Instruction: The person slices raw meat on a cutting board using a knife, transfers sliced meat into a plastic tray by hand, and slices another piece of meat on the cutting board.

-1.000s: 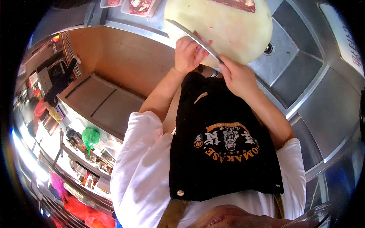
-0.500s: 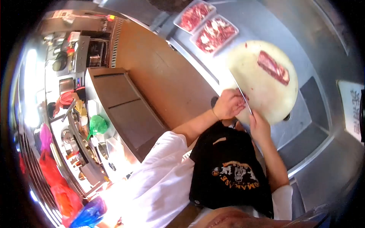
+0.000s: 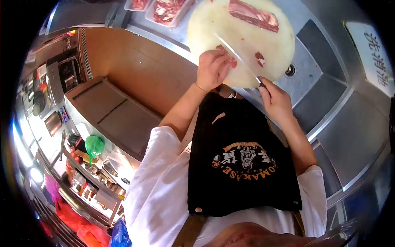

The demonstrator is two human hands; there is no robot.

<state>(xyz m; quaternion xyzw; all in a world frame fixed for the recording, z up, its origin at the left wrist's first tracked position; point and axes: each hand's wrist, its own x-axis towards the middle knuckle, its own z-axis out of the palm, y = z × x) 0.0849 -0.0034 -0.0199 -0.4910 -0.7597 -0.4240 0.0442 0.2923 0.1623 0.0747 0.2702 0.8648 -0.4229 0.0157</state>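
On a round, pale cutting board point(image 3: 205, 20) lies a long slab of raw meat point(image 3: 253, 15) at the far side. My right hand point(image 3: 276, 98) grips the black handle of a knife point(image 3: 235, 55), its blade slanting up and left across the near part of the board. Beside the blade's left face, my left hand point(image 3: 212, 69) has its fingers closed on a piece of raw meat point(image 3: 233, 64), partly hidden beneath them. A small cut chunk of meat point(image 3: 259, 59) rests to the right of the blade.
Two clear tubs of cut meat, one a plastic tub point(image 3: 166, 12), stand left of the board on the steel counter point(image 3: 306, 88). A drain point(image 3: 291, 70) sits right of the board. A white sign point(image 3: 370, 53) is at the right; a long brown-topped unit point(image 3: 111, 109) stands left.
The view has shifted, so the board appears farther up and left. A small chunk now shows right of the blade. My hands are farther apart, and the knife is still in my right hand.
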